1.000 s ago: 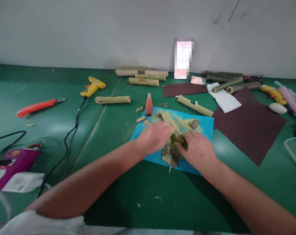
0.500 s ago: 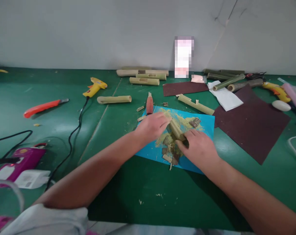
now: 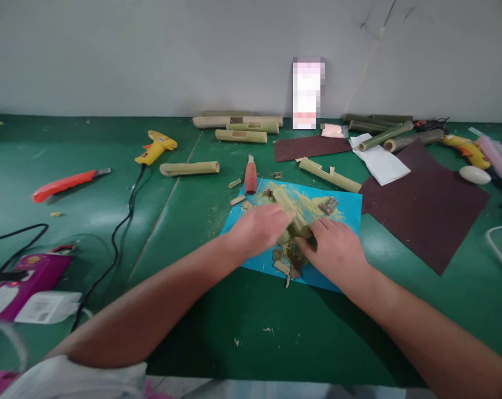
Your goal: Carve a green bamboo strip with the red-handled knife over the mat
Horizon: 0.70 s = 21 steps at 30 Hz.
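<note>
My right hand (image 3: 338, 249) has its grip closed over the near end of the bamboo piece (image 3: 290, 209), fingers curled on top, so that end is covered. My left hand (image 3: 261, 230) lies against the piece's middle from the left. Its fingers are smeared with blur, and I cannot tell whether that grip is wrapped round the bamboo or only pressed to it.

The piece lies low over the blue sheet (image 3: 348, 208) in the middle of the desk (image 3: 184, 233). Its long axis runs on a slant, with the free end pointing away from me and a little to the left, and the held end nearer and to the right.

Yellowish dust (image 3: 313, 206) is spread over the sheet beyond my hands, and dark chips (image 3: 286, 263) lie heaped at its near edge (partly under my wrists, so their number is unclear). A red-handled knife (image 3: 250, 177) rests just off the sheet's far left corner, blade away from me. A dark sandpaper sheet (image 3: 425, 205) lies to the right, and a yellow glue gun (image 3: 155, 148) is well off to the left. A purple box (image 3: 14, 282) is cut off at the left edge.
</note>
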Available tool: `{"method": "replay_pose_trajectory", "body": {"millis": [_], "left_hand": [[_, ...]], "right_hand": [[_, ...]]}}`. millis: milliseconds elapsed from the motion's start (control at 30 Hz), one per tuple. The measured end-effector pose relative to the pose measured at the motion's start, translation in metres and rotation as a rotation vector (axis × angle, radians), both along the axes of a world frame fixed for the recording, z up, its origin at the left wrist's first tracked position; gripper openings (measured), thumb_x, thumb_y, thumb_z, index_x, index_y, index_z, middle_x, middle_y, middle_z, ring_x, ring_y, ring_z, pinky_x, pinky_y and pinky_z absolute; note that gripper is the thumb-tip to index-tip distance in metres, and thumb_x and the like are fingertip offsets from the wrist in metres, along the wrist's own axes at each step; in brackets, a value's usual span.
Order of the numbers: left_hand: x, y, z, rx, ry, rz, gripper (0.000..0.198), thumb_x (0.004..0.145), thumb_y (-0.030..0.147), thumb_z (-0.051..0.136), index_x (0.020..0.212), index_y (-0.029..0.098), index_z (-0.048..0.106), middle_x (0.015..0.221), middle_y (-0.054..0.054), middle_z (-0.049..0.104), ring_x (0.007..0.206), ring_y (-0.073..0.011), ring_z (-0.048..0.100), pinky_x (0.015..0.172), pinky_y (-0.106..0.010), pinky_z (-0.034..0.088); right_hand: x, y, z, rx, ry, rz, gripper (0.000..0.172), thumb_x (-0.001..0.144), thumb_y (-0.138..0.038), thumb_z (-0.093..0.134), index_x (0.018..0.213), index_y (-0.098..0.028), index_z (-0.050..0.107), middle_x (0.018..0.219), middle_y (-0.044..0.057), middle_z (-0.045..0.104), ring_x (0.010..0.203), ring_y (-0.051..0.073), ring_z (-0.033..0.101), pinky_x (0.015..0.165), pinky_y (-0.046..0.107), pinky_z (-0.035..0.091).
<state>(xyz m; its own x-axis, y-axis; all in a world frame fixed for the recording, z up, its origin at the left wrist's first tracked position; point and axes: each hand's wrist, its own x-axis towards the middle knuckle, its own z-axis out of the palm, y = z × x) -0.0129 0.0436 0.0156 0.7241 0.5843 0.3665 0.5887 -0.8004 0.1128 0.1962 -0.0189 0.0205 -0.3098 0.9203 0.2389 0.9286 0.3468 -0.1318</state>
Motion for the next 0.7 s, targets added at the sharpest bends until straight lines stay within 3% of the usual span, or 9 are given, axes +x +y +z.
{"method": "replay_pose_trajectory", "body": {"millis": [100,233,333,467,633,700], "left_hand": [[0.0015,0.0014,0.0017,0.063,0.001,0.008,0.036,0.108,0.024,0.038,0.103,0.012,0.072,0.082,-0.008,0.068,0.08,-0.0197,0.065,0.071,-0.032,0.055],[0.0026,0.0044,0.003,-0.049,0.06,-0.128,0.036,0.107,0.027,0.04,0.09,0.018,0.071,0.078,-0.004,0.066,0.074,-0.0165,0.063,0.066,-0.028,0.051],[-0.0004,0.0088,0.0033,-0.007,-0.069,0.008,0.033,0.107,0.026,0.042,0.096,0.016,0.071,0.083,-0.007,0.069,0.081,-0.0178,0.066,0.071,-0.029,0.053],[-0.0014,0.0078,0.0018,-0.03,-0.009,-0.125,0.032,0.106,0.024,0.043,0.097,0.017,0.072,0.082,-0.005,0.069,0.077,-0.0167,0.065,0.069,-0.027,0.053],[-0.0013,0.009,-0.0005,0.039,-0.077,0.035,0.036,0.107,0.026,0.04,0.098,0.014,0.073,0.081,-0.007,0.069,0.079,-0.0183,0.066,0.069,-0.029,0.054],[-0.0019,0.0094,-0.0007,0.027,-0.04,-0.04,0.035,0.107,0.027,0.04,0.1,0.015,0.073,0.082,-0.007,0.069,0.08,-0.0177,0.066,0.07,-0.028,0.055]], "right_hand": [[-0.0002,-0.0003,-0.0004,0.009,0.0,-0.002,0.023,0.092,-0.036,0.063,0.081,-0.017,0.068,0.077,0.007,0.069,0.073,0.021,0.062,0.065,0.035,0.034],[0.0004,0.0002,-0.0009,0.004,-0.006,0.014,0.023,0.094,-0.035,0.061,0.081,-0.017,0.068,0.077,0.007,0.069,0.072,0.021,0.061,0.065,0.035,0.033],[0.0004,0.0008,0.0,0.002,0.002,0.001,0.026,0.095,-0.038,0.06,0.082,-0.017,0.068,0.077,0.007,0.069,0.073,0.021,0.061,0.065,0.034,0.034],[-0.0002,0.0011,0.0008,-0.01,0.002,0.008,0.025,0.095,-0.036,0.058,0.081,-0.018,0.068,0.077,0.007,0.069,0.073,0.02,0.06,0.065,0.034,0.033],[-0.0009,0.0016,-0.0009,-0.004,0.008,-0.009,0.025,0.094,-0.038,0.059,0.082,-0.017,0.068,0.077,0.007,0.068,0.073,0.02,0.06,0.066,0.034,0.033],[-0.001,0.0017,-0.0016,-0.006,0.002,0.0,0.024,0.093,-0.037,0.059,0.081,-0.018,0.067,0.076,0.007,0.067,0.073,0.02,0.06,0.066,0.034,0.033]]}}
